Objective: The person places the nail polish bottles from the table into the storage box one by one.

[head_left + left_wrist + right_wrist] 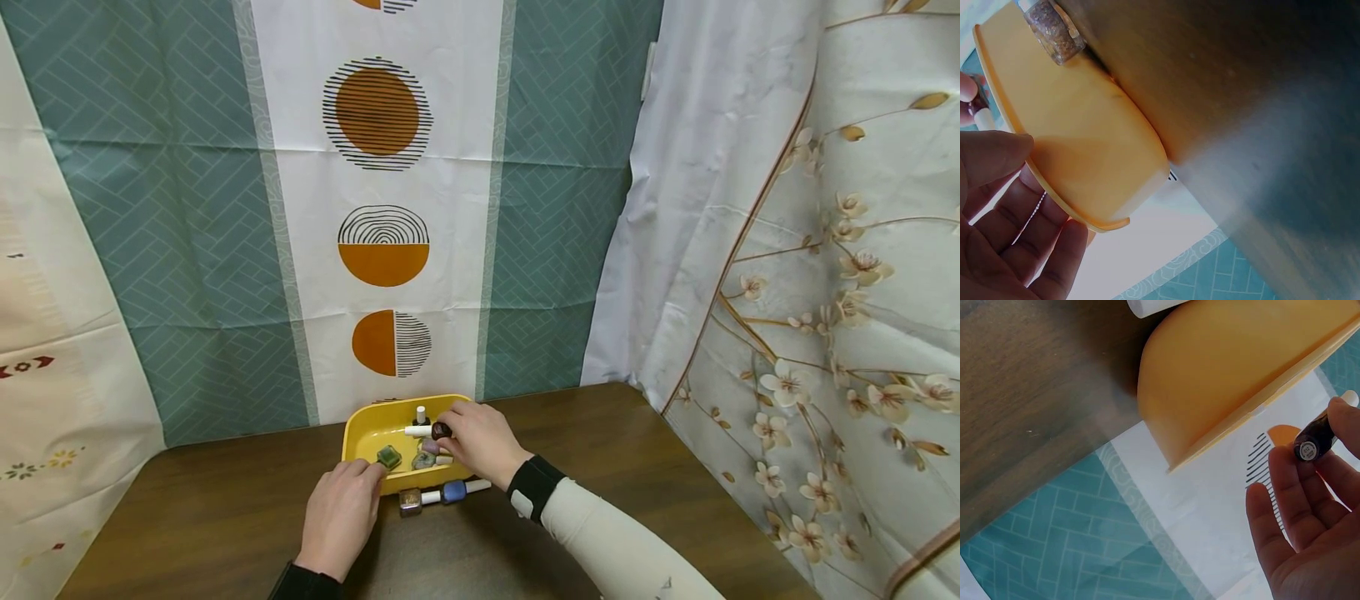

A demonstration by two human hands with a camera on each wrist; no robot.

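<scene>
In the head view my right hand (pixel 480 442) pinches a dark nail polish bottle (pixel 441 431) above the yellow tray (pixel 363 433). The bottle lies sideways, its white cap pointing left. From the right wrist view, the round labelled base of the nail polish bottle (pixel 1307 450) shows between thumb and fingers. My left hand (pixel 342 508) grips the tray's near left rim, thumb on one side and fingers on the other in the left wrist view. Inside the tray are a green nail polish bottle (pixel 389 457), a grey-green one (pixel 423 460) and several others, partly hidden.
Before the tray, a glittery brown nail polish bottle (pixel 410 502) and a blue one (pixel 453 492) lie on the wooden table (pixel 225 500), white caps to the right. A patterned curtain (pixel 555 208) hangs close behind the tray; a floral curtain (pixel 817 350) borders the right side.
</scene>
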